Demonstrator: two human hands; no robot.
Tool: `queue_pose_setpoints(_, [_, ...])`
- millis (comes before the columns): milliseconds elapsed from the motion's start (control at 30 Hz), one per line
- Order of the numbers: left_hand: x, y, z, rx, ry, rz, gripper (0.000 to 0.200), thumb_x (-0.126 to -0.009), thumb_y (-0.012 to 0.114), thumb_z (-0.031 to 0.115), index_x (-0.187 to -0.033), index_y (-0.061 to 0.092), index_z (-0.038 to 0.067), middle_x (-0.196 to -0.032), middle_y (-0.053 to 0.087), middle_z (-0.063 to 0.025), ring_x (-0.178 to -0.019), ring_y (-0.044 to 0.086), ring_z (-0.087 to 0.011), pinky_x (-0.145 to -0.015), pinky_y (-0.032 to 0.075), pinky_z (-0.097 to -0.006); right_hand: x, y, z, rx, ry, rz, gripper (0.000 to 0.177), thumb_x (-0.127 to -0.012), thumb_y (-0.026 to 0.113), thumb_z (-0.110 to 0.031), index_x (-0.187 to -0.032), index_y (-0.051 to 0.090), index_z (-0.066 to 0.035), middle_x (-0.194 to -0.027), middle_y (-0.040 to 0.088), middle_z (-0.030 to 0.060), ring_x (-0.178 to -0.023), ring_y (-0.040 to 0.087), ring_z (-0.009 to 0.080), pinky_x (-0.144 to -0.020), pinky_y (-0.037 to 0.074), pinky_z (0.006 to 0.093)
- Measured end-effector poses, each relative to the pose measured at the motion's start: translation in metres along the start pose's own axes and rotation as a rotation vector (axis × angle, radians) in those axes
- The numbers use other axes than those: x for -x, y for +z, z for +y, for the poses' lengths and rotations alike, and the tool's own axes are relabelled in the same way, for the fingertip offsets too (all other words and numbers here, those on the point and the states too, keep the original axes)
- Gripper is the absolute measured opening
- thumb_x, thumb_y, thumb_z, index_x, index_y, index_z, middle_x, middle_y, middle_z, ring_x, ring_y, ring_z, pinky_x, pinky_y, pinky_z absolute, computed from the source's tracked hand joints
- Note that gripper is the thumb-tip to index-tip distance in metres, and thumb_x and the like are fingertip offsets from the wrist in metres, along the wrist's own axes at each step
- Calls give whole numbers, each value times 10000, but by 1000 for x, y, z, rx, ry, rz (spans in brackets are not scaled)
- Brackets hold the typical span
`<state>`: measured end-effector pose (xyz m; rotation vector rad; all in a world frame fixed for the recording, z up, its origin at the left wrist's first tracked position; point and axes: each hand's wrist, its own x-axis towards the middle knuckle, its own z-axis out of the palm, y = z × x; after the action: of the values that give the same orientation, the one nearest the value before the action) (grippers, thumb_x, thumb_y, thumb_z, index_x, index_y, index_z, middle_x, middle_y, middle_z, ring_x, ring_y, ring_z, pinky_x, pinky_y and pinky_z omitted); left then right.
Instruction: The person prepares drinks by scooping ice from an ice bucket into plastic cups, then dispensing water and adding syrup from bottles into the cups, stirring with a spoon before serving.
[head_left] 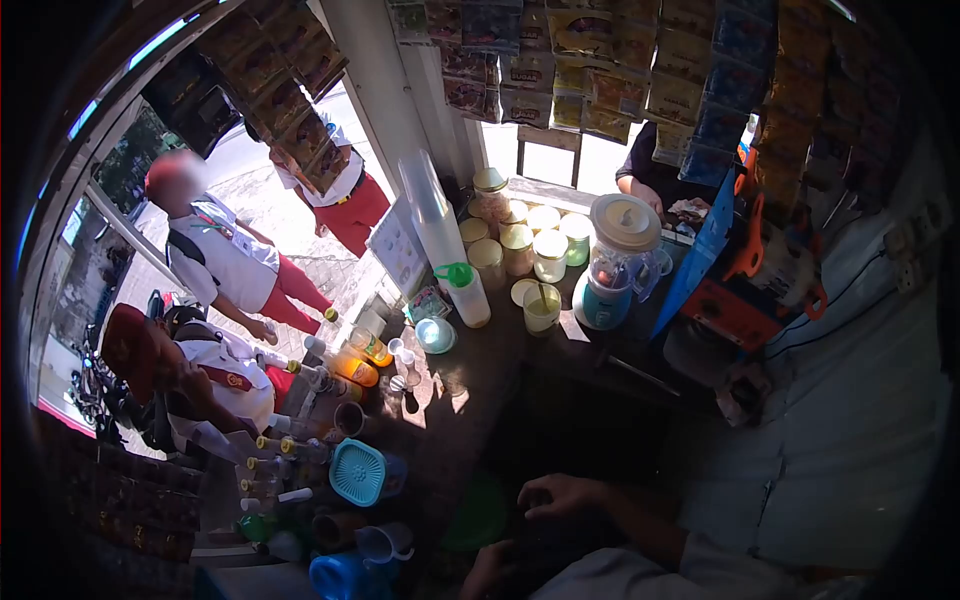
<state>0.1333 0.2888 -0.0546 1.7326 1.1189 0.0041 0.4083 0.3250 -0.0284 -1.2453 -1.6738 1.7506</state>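
My right hand (560,495) rests low in the view over my dark-clothed lap, its fingers loosely bent and apart, with nothing visible in them. Below and left of it, my left hand (487,572) shows only in part; it is dim and its fingers cannot be made out. A dark green round thing (478,512) lies in shadow between my hands and the counter. Nearest on the counter are a container with a turquoise lid (358,472), a clear measuring jug (385,543) and a blue plastic thing (338,577).
A blender (605,270), lidded jars (517,248), a cup with a spoon (541,308) and a green-capped bottle (464,295) stand on the counter. An orange machine (740,295) is at right. Sachets (580,35) hang above. Several people (225,250) stand outside; another person's hand (646,194) shows behind the blender.
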Motion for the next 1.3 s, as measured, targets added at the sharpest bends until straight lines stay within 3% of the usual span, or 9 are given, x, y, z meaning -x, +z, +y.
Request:
queue_pose_setpoints(33, [2,5,-20,132,120,-100,271,-809,673,138,-1049,646,14,-987,697,-155,-931,676,-301,-799,531,-406,3,-13,7,5,-3,-8,368,-844,719,-273,-1115,622,-43,-906,665,58,-835,612,156,-776,506,334])
queue_pose_setpoints(67, [-1,31,-85,913,-410,-92,193,-888,618,83,-1065,622,7,-1015,670,-112,-910,658,-233,-770,537,-363,1,-26,16,-29,53,189,377,-838,736,-278,-1112,624,-44,-898,661,59,-825,607,138,-757,508,316])
queue_pose_setpoints(200, [16,-13,-11,441,-25,-49,312,-886,697,283,-1120,644,84,-1038,668,-65,-987,610,-184,-828,485,-369,-32,-90,26,-79,109,526,426,-800,787,-232,-1133,606,-38,-910,643,75,-805,603,114,-706,523,293])
queue_pose_setpoints(300, [4,-25,7,875,-136,-58,370,-883,712,267,-1185,619,76,-1151,623,-79,-1055,567,-188,-879,467,-361,-81,-150,-1,-37,13,769,556,-753,823,-212,-1194,548,-15,-1019,624,126,-756,623,152,-673,545,317])
queue_pose_setpoints(367, [17,23,-48,1778,-404,598,358,-875,720,224,-1180,610,69,-1143,605,-88,-1061,543,-198,-893,459,-352,-127,-191,-9,-58,-58,909,755,-718,850,-230,-1308,431,-14,-1154,562,163,-849,624,215,-755,543,374])
queue_pose_setpoints(500, [-6,36,-43,1583,-514,714,355,-875,719,223,-1175,610,68,-1138,604,-88,-1058,544,-201,-893,459,-353,-212,-254,-6,448,-297,1099,1008,-620,898,-283,-1404,309,-48,-1299,447,205,-1154,525,333,-870,502,457])
queue_pose_setpoints(800, [-16,72,-31,990,-687,878,347,-872,718,222,-1162,609,64,-1121,600,-87,-1047,546,-210,-895,460,-357,-249,-254,-12,429,-172,909,732,-600,858,-296,-1179,490,-41,-1050,611,157,-961,623,352,-837,483,476])
queue_pose_setpoints(1033, [-65,77,-34,611,-670,1015,351,-849,730,204,-1137,603,47,-1100,596,-89,-1015,558,-216,-852,479,-360,-209,-197,2,423,-95,720,889,-592,882,-310,-1306,447,-10,-1222,531,203,-1128,545,382,-939,462,460])
queue_pose_setpoints(1300, [-138,-13,34,1020,-567,668,348,-920,658,187,-1217,536,55,-1074,619,-67,-907,621,-155,-760,514,-288,-133,-273,-17,808,180,876,1115,-617,865,-431,-1452,247,-26,-1334,406,267,-1265,398,441,-1032,373,525])
